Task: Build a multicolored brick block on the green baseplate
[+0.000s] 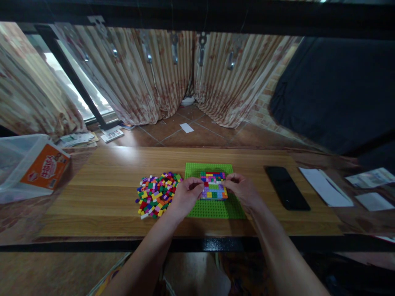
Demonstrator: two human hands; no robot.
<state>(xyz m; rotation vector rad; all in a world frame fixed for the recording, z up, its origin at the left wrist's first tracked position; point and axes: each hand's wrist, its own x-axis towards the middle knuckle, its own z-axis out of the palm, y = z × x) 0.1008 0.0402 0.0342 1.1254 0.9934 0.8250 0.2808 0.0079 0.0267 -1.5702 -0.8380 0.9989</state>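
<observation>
A rectangular build of multicoloured toy bricks sits over a green studded baseplate. At the build's left edge is my left hand, its thumb and forefinger pinched together. My right hand is at the opposite edge with its fingers also closed and the fingertips against the bricks. Whether either pinch has a small loose brick in it is too small to tell. A heap of loose toy bricks in many colours lies just left of the baseplate, beside my left hand.
The wooden table also bears a black phone at right. White paper lies by the table's right end. A clear plastic bin with an orange label stands at left. Curtains hang beyond the tiled floor.
</observation>
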